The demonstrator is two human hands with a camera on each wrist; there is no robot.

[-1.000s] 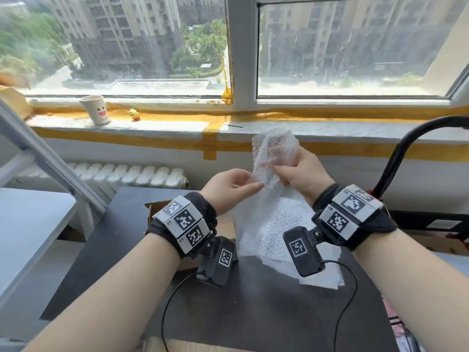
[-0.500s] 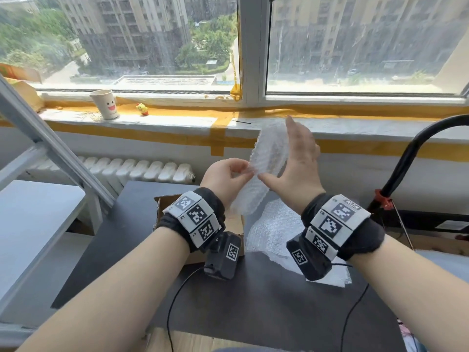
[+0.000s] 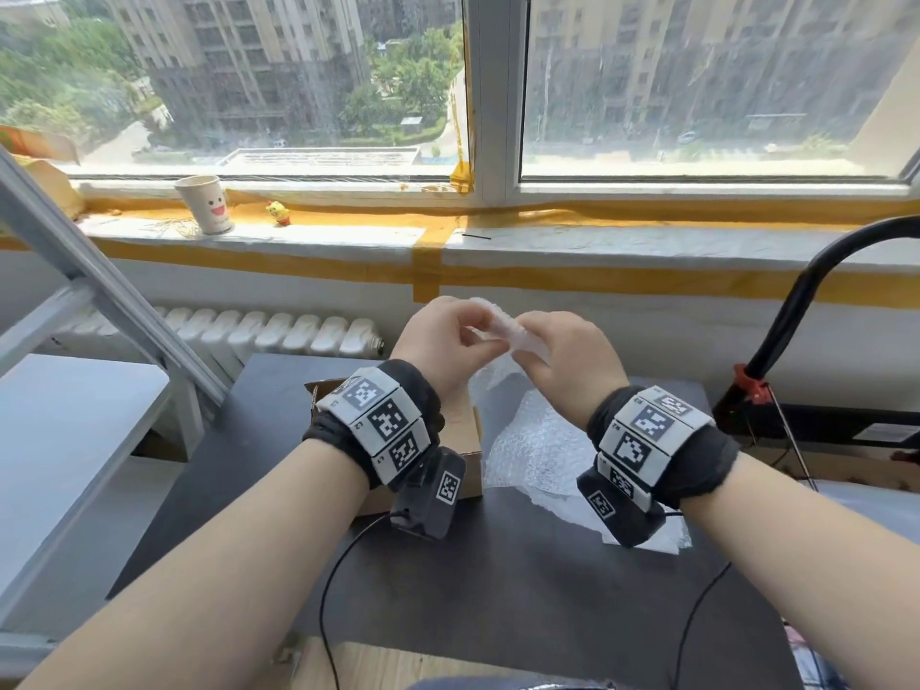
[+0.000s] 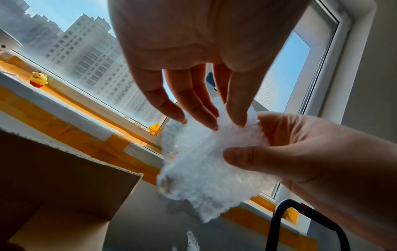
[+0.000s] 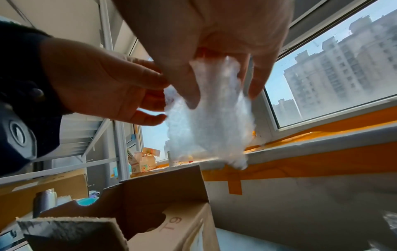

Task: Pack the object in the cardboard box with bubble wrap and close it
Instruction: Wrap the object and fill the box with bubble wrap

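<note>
Both hands hold a small white bubble wrap bundle [image 3: 503,325] in the air above the black table [image 3: 498,580]. My left hand [image 3: 470,336] pinches its left end between thumb and fingertips [image 4: 214,125]. From the right, my right hand [image 3: 522,351] grips it, thumb [image 4: 238,158] pressed on the wrap [image 4: 210,169]. Whatever is inside the wrap [image 5: 210,122] is hidden. The open cardboard box [image 3: 465,440] stands below my left wrist, flaps up [image 5: 167,191]. A loose bubble wrap sheet [image 3: 542,450] lies to the box's right.
A windowsill [image 3: 597,241] with a paper cup [image 3: 206,204] and a small yellow toy [image 3: 278,212] runs behind the table. There is a radiator [image 3: 269,331] under it, a grey shelf frame [image 3: 74,271] at left, and a black curved tube [image 3: 821,281] at right.
The hands and the wrap have come down from sill height. My right hand, flat against the wrap before, now curls round it, and the wrap is a tighter bundle.
</note>
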